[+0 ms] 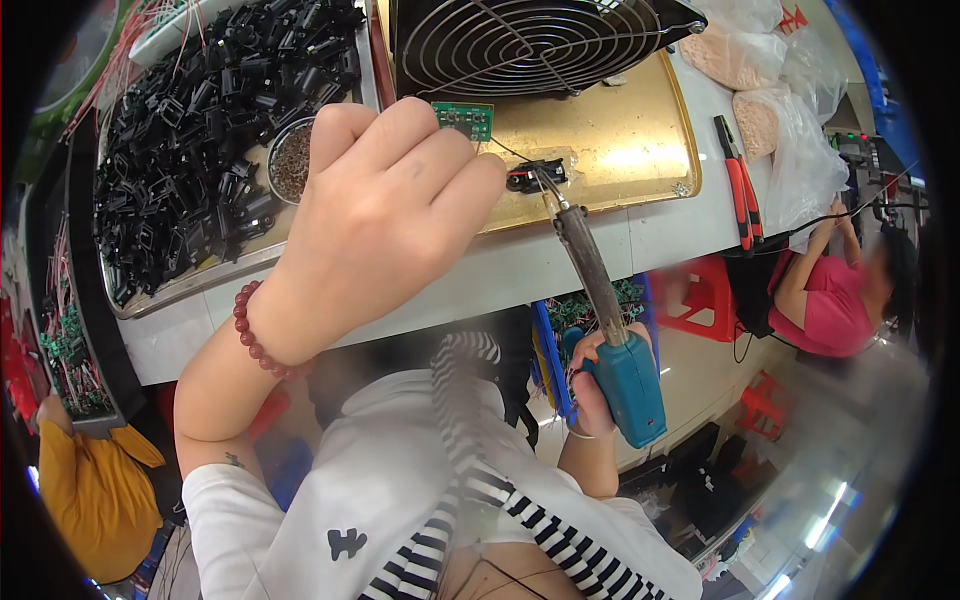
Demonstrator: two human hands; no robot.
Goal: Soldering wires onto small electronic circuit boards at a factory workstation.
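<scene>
My right hand grips the teal handle of a soldering iron that points up and away. Its tip meets a small black plastic part on the gold tray. My left hand, with a beaded bracelet at the wrist, is closed just left of that part. Its fingertips are hidden behind the knuckles, so what they pinch does not show. A small green circuit board sticks out beyond these fingers. One thin dark wire runs from near the board to the black part.
A black fan with a wire guard stands behind the work. To the left, a metal tray bears heaped black parts and a round dish. Red-handled cutters and plastic bags lie right. Co-workers sit at both sides.
</scene>
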